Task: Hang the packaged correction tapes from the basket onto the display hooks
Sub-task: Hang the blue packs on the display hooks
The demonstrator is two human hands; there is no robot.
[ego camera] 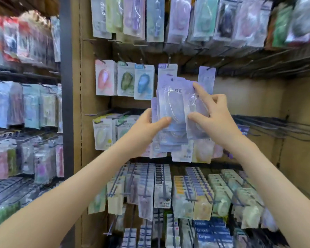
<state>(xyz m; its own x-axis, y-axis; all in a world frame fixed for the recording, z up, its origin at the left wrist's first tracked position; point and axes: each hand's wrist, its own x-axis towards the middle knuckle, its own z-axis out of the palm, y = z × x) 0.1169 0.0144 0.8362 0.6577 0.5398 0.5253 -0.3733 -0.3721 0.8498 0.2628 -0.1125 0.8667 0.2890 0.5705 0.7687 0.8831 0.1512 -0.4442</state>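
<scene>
The left hand [150,122] grips a fanned stack of purple correction tape packs [172,115] from below-left, thumb across the front and fingers hidden behind; the right hand [211,115] pinches the frontmost pack of that stack, thumb low on its blister, index finger raised to its top corner, apparently peeling it free for hanging; so both hands are closed on the packs, none is yet threaded on a hook, and the basket is not in view.

Just above the hands hangs one purple pack [167,68] on its hook, and up and to the right of the right hand another purple pack [207,77] hangs alone; left of the left hand hang a pink pack [105,77], a green pack [126,79] and a blue pack [143,82]; farther right of the right hand the bare hooks [276,126] jut out from the back panel.

The risks, as I judge them: the left hand's hold on a loose fan is slight (glossy plastic slides easily), so pulling one pack off could spill the rest; the hang hole is small and blurred here, so a mis-aimed push could bend the card or knock a neighbour off; and matching colour to the wrong hook would misfile it.
</scene>
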